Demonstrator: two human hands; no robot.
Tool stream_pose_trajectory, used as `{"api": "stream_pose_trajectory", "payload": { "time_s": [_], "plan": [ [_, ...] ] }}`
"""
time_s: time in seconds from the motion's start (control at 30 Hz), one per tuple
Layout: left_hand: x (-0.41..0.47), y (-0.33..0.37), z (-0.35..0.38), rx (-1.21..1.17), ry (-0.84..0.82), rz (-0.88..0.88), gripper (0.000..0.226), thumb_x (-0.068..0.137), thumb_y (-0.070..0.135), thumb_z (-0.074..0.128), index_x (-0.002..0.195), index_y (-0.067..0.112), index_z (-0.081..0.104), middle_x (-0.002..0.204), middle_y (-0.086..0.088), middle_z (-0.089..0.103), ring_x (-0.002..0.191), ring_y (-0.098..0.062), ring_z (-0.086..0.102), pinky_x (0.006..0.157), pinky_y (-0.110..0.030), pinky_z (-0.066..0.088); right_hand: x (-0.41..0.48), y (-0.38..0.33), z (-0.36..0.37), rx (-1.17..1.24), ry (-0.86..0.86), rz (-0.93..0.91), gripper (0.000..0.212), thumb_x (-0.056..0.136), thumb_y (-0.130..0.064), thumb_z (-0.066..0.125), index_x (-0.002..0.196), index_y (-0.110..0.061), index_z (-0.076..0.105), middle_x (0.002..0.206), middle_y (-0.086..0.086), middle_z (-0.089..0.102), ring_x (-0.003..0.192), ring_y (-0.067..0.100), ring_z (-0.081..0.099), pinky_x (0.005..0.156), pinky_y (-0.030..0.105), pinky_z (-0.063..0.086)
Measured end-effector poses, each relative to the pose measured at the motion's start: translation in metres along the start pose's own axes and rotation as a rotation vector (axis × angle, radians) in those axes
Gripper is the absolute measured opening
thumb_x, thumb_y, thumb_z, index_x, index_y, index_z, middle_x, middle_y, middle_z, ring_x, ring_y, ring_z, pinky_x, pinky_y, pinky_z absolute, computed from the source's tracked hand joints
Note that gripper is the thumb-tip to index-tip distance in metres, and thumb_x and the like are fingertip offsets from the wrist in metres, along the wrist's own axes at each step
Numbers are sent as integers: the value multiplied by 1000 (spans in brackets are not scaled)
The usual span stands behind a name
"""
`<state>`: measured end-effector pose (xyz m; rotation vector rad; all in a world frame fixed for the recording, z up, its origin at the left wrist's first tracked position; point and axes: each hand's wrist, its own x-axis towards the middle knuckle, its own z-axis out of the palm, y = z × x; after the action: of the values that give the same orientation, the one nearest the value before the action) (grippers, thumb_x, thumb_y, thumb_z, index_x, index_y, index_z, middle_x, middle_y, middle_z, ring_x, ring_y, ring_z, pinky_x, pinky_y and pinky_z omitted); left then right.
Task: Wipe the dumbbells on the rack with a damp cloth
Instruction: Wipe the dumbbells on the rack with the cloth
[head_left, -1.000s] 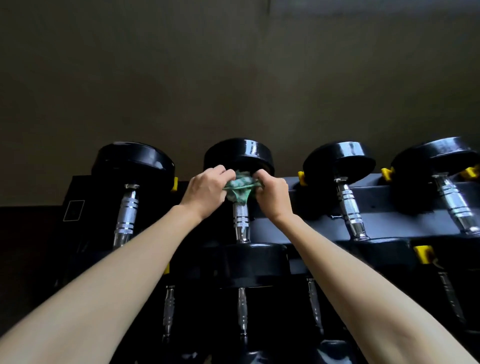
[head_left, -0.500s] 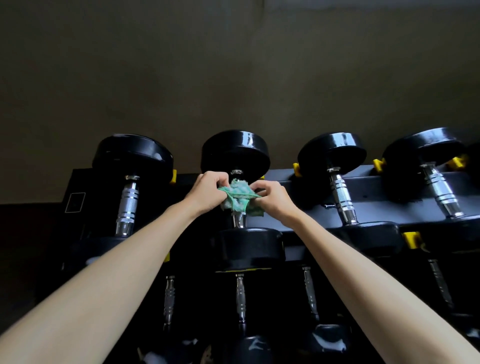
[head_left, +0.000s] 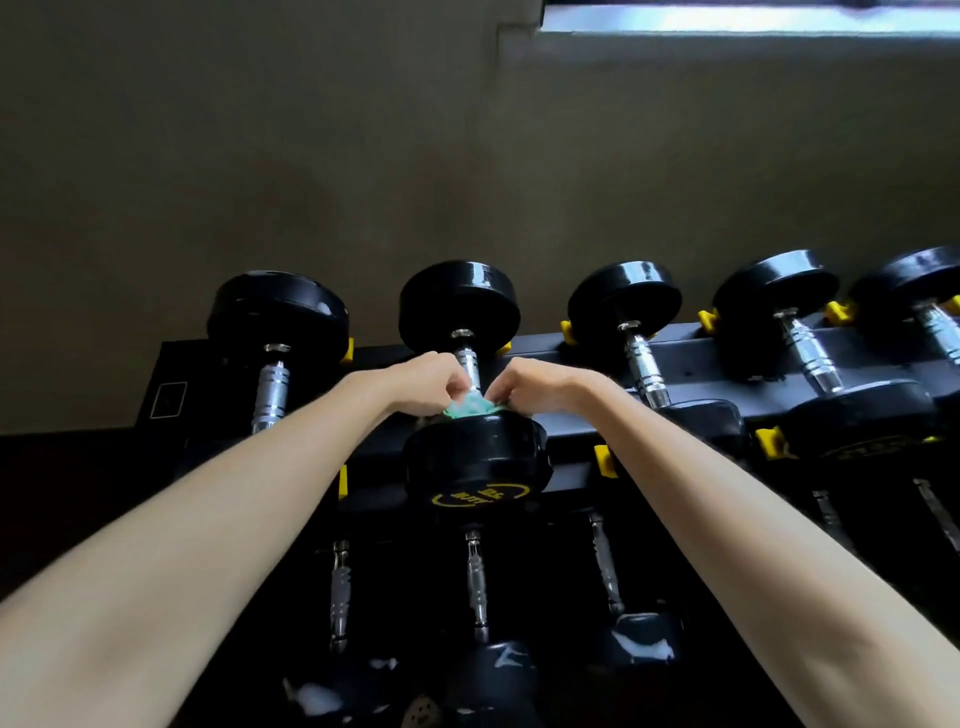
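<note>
A black dumbbell (head_left: 475, 460) with a chrome handle lies on the top row of the dark rack (head_left: 727, 358), second from the left. A green cloth (head_left: 470, 406) is bunched around the low end of its handle, just above the near head. My left hand (head_left: 423, 382) pinches the cloth's left side. My right hand (head_left: 537, 387) grips its right side. Most of the cloth is hidden under my fingers. The upper part of the handle shows bare chrome.
More black dumbbells lie on the top row, one to the left (head_left: 272, 384) and three to the right (head_left: 641, 364). A lower row of smaller dumbbells (head_left: 475, 582) sits below. Yellow stops (head_left: 602, 460) mark the rack. A plain wall rises behind.
Both hands slid the cloth down the handle, from just under the far head to the near head. The view tilted up.
</note>
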<state>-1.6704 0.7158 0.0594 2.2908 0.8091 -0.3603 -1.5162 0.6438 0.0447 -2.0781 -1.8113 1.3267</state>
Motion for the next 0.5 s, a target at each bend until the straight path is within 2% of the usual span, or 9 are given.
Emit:
{"api": "stream_pose_trajectory", "payload": {
  "time_s": [0.07,0.13,0.2,0.23,0.3,0.37,0.5],
  "plan": [
    [-9,4,-5,-33,31,11,32,68,-14,41,55,14,33,59,0,32,57,-11,29,50,-21,22,-10,-7,-5,7,22,0,44,76,16,39,96,-5,72,78,4,61,74,13,54,64,21,45],
    [-19,6,-4,-65,91,4,35,69,-16,45,55,15,35,62,2,36,60,-10,34,48,-18,26,-19,-10,-6,-48,80,-10,32,79,11,47,93,-5,71,75,3,57,71,11,50,63,21,41],
    [-27,6,1,-72,156,-4,35,71,-15,48,59,17,40,73,1,44,72,-15,41,57,-23,34,-25,-14,-1,-167,161,-26,18,82,2,54,92,0,69,76,10,61,71,15,49,64,27,36],
    [-31,6,3,-65,185,-2,33,72,-13,48,62,18,42,81,0,46,80,-18,44,64,-25,36,-26,-15,2,-212,209,-33,16,83,-2,56,93,0,69,83,14,66,74,20,54,65,29,37],
    [-41,10,8,-20,230,12,24,76,-9,48,73,15,47,94,-1,47,90,-21,44,73,-27,35,-32,-22,9,-247,293,-29,16,85,-7,58,94,-7,71,95,12,69,88,27,60,69,32,40],
    [-52,15,12,54,265,38,20,80,-6,47,83,14,47,96,0,43,89,-20,41,73,-26,30,-41,-31,14,-256,363,-11,18,86,-10,58,97,-14,72,94,7,67,91,25,57,71,28,38],
    [-65,20,23,155,320,107,21,81,-7,44,81,14,44,94,0,36,87,-20,37,70,-26,27,-58,-41,33,-235,480,20,30,83,-2,52,105,-11,70,105,12,66,102,30,57,75,27,39]
  ]
}}
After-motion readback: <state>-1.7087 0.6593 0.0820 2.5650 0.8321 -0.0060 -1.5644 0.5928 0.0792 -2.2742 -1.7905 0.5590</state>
